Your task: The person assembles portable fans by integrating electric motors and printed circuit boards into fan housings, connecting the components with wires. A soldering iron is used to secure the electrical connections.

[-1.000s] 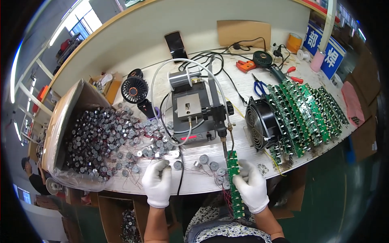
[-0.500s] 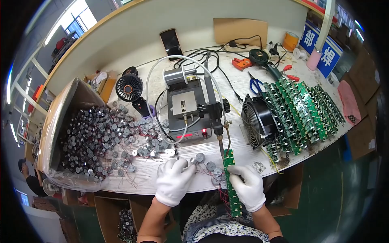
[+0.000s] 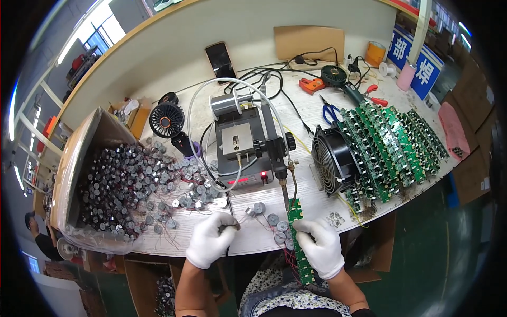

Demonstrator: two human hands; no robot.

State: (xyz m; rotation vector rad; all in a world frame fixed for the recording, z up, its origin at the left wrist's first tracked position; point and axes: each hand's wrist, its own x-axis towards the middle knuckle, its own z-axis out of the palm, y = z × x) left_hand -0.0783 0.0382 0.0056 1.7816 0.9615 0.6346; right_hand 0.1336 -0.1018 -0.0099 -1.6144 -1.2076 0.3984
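My right hand (image 3: 321, 247), in a white glove, grips a long narrow green circuit board strip (image 3: 304, 264) between thumb and fingers. The strip's far end lies under the tip of a soldering iron (image 3: 284, 191) clamped in a stand. Several small round grey motors (image 3: 273, 219) with thin red wires lie along the strip's left side. Closer to the table edge, my left hand (image 3: 211, 240), also gloved, has its fingers pinched together. Something small and dark shows at its fingertips, too small to name. A small motor (image 3: 258, 208) sits to the right of that hand, apart from it.
A soldering station (image 3: 245, 179) with a solder wire spool (image 3: 224, 104) stands behind my hands. To the left, a box (image 3: 79, 158) spills many motors (image 3: 119, 185). At right are a black fan (image 3: 332, 161) and rows of circuit boards (image 3: 393, 153). A small fan (image 3: 167, 120) stands behind.
My left hand has drawn back to the left, away from the small motor it was touching. My right hand stays on the circuit board strip. The whole view has shifted slightly.
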